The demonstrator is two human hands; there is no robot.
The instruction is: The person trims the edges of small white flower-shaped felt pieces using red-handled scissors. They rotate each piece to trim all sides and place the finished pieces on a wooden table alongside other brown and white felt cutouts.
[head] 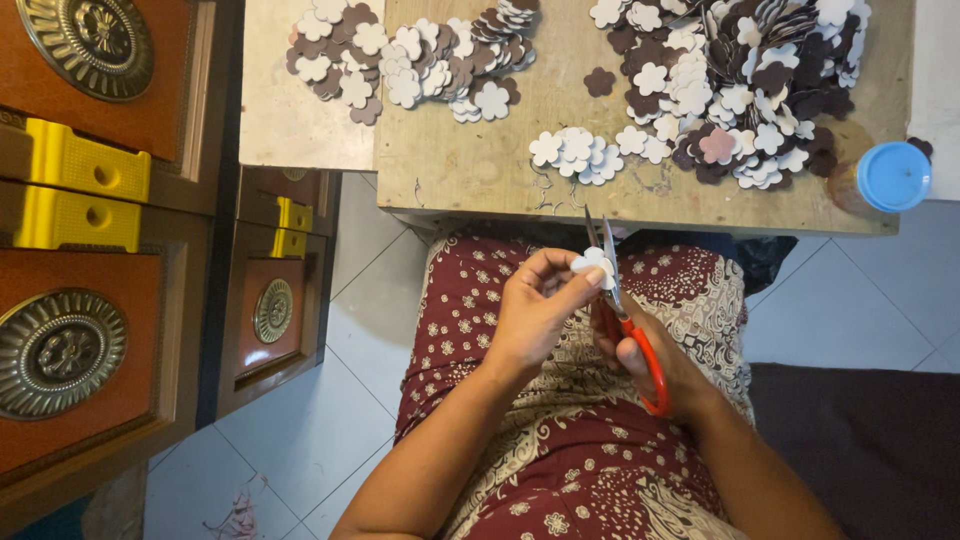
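My left hand (538, 305) pinches a small white flower-shaped piece (592, 261) between thumb and fingers, just below the table's near edge. My right hand (650, 352) grips red-handled scissors (625, 320), whose metal blades point up and close around the white piece. Both hands hover over my lap, which is covered by maroon patterned cloth (570, 450). On the wooden table (470, 160) ahead lie heaps of white and dark brown flower-shaped cutouts (735, 80), with a smaller white cluster (575, 153) nearest my hands.
A blue-lidded jar (888, 178) stands at the table's right edge. Another pile of cutouts (400, 60) spreads over the table's left part. Orange-brown cabinet panels with round metal ornaments (60, 350) and yellow blocks (85, 160) line the left side. Pale floor tiles (300, 420) lie below.
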